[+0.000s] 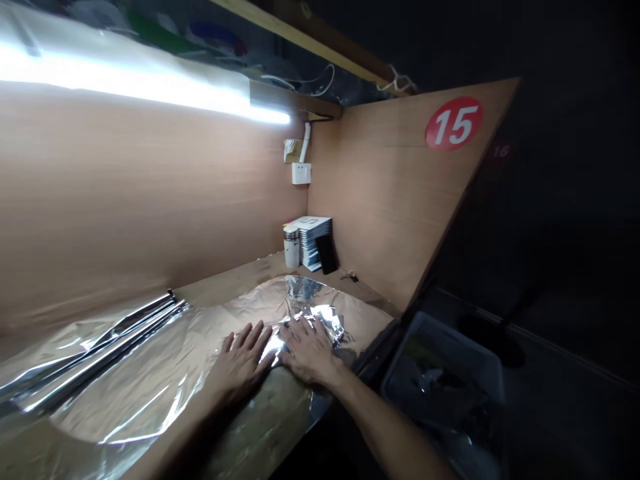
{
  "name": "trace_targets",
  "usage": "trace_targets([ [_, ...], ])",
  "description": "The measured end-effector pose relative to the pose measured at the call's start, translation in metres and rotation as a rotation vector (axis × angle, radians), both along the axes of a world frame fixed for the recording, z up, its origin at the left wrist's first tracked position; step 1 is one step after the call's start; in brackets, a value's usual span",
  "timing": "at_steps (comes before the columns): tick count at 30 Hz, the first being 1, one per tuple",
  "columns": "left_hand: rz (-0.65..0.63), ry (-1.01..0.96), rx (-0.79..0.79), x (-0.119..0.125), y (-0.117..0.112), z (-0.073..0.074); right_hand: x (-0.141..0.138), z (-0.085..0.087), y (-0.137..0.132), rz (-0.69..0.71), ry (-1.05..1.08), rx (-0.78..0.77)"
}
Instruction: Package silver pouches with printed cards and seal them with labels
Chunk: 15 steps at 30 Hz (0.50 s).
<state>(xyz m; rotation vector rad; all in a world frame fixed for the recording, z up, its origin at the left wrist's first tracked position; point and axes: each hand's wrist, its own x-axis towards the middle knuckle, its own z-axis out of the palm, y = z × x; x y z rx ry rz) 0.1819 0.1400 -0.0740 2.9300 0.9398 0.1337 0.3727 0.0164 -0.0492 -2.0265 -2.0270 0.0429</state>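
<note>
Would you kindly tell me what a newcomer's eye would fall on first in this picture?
The bright light strip glaring across the upper left catches the eye first, then the round red sticker reading 15 on the wooden partition at the right. Below, a shiny foil sheet spreads over the table, with the left hand and right hand pressed flat on it, side by side.

The scene is recorded from a single head-worn camera, directed forward and down across the bench [235, 280], so that the corner between the back wall [150, 200] and the side panel [380, 200] is set near mid-frame. The left hand [245, 357] and right hand [310, 350] are seen at close range low in the centre, the forearms entering from the bottom edge.
</note>
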Motion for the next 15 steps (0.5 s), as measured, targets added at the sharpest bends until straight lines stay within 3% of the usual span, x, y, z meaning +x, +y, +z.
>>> trace_targets([
  [3, 0.008, 0.031, -0.018, -0.001, -0.001, 0.009, 0.011, 0.001, -0.003, 0.032, 0.050, -0.140],
  [6, -0.066, 0.097, -0.091, -0.019, -0.015, 0.011, 0.016, 0.007, -0.030, 0.178, 0.044, -0.209],
  [11, -0.202, 0.048, -0.084, -0.057, -0.090, -0.002, -0.012, 0.000, -0.095, 0.354, -0.142, -0.065],
  [13, -0.210, -0.001, -0.115, -0.059, -0.119, 0.005, -0.021, 0.009, -0.108, 0.419, -0.193, -0.058],
  [15, -0.197, -0.072, -0.220, -0.057, -0.132, 0.024, -0.020, 0.029, -0.110, 0.445, -0.168, -0.029],
])
